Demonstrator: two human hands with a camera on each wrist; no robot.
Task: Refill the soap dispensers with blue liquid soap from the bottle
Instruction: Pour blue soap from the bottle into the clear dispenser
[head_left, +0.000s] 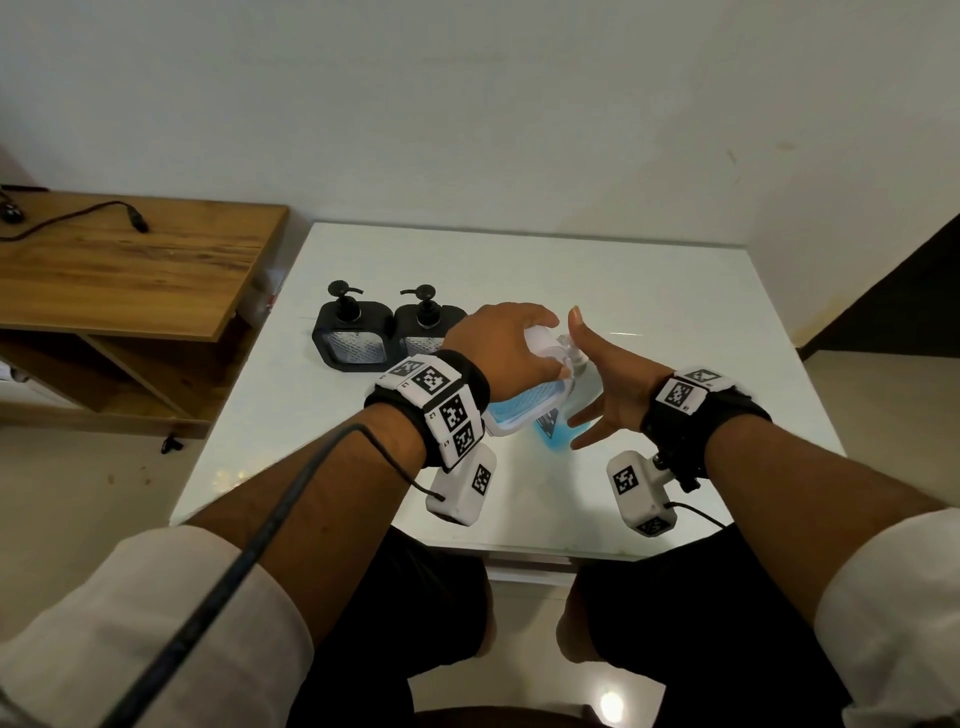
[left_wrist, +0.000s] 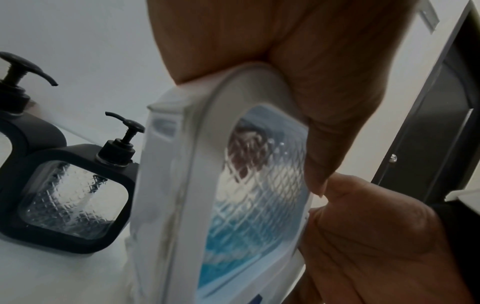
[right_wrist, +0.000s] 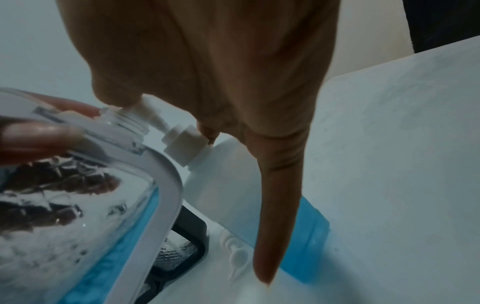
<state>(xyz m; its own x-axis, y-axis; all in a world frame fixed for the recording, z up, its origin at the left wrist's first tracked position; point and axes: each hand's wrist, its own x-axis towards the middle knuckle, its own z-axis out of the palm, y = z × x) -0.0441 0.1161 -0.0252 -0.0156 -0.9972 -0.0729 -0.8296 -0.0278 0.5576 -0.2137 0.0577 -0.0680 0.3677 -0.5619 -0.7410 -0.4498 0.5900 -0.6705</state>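
Now the left hand (head_left: 506, 338) holds a white square glass dispenser (left_wrist: 233, 195), part full of blue soap; the right hand (head_left: 605, 387) is spread wide beside it; two black dispensers (head_left: 353, 332) near the table's (head_left: 675, 291) back-left corner look unfilled.

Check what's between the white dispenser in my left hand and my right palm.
The soap bottle, partly full of blue liquid; its spout is at the neck of the white dispenser, with the right hand behind it. Clearest in the right wrist view.
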